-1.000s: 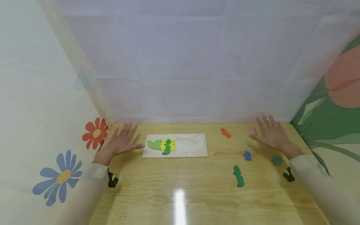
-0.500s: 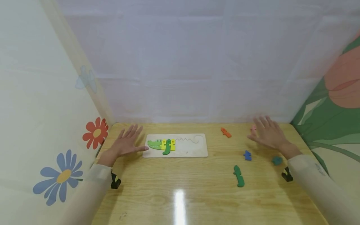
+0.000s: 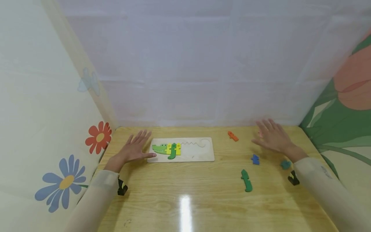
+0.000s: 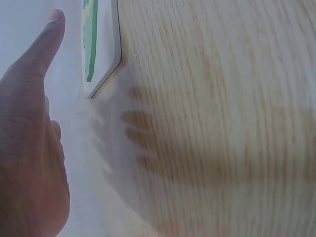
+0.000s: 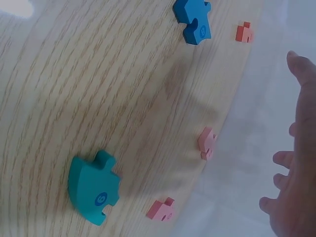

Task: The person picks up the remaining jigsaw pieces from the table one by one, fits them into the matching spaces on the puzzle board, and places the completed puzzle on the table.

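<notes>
My left hand point(image 3: 133, 149), fingers spread, hovers at the left end of a white puzzle board point(image 3: 200, 154), its thumb overlapping the board's edge in the head view. On the board lie a green crocodile head point(image 3: 159, 148), yellow pieces point(image 3: 178, 149) and a green leg piece point(image 3: 173, 151). In the left wrist view the hand point(image 4: 29, 133) is above the table, holding nothing. My right hand point(image 3: 272, 137), fingers extended and empty, hovers over the back right, partly covering a pink piece point(image 3: 260, 133). The right wrist view shows two pink pieces point(image 5: 206, 143) below that hand point(image 5: 296, 163).
Loose on the wooden table point(image 3: 156, 199) are an orange piece point(image 3: 233, 136), a blue piece point(image 3: 255, 159), a long green piece point(image 3: 246, 180) and a teal piece point(image 3: 285, 165). A white cloth point(image 3: 179, 64) stands behind the table, with flower-patterned cloths at both sides.
My left hand has moved right, bringing its thumb over the board's left end. My right hand has shifted slightly left. The pieces lie as before.
</notes>
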### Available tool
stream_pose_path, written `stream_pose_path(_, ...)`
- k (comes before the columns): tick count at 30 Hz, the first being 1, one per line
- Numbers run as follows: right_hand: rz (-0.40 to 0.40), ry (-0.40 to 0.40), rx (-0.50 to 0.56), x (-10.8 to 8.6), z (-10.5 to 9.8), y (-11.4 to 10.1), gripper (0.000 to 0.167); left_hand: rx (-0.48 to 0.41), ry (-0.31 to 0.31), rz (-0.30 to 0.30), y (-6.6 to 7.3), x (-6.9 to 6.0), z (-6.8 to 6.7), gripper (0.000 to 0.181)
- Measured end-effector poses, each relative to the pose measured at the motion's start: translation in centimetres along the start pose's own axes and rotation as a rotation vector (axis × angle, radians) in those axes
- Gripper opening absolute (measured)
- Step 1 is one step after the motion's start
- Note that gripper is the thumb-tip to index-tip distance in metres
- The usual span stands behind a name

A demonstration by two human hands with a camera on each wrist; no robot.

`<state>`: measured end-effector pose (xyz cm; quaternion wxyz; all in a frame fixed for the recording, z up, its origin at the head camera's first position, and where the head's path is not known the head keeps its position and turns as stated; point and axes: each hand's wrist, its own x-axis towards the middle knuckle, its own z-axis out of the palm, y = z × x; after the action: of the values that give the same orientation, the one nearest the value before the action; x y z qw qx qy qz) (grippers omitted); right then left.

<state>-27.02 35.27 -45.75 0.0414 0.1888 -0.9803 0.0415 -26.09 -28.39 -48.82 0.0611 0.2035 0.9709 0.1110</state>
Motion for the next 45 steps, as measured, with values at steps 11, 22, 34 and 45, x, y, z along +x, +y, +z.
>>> stream_pose_path(11,-0.096,0.03,0.018,0.7,0.6,-0.3,0.097,-0.052,-0.002,0.039,0.2,0.4,1.2,0.116)
stream_pose_path(22,-0.148,-0.004,0.056,1.0,0.9,-0.9,0.094,-0.101,-0.056,0.026,0.6,0.9,1.8,0.117)
stream_pose_path(34,-0.257,-0.027,0.246,1.9,1.7,-1.6,0.091,-0.132,-0.063,0.062,0.8,0.8,1.9,0.119)
stream_pose_path(45,-0.274,-0.058,0.301,3.1,2.0,-2.1,0.09,-0.161,-0.051,0.082,0.3,0.9,2.0,0.117)
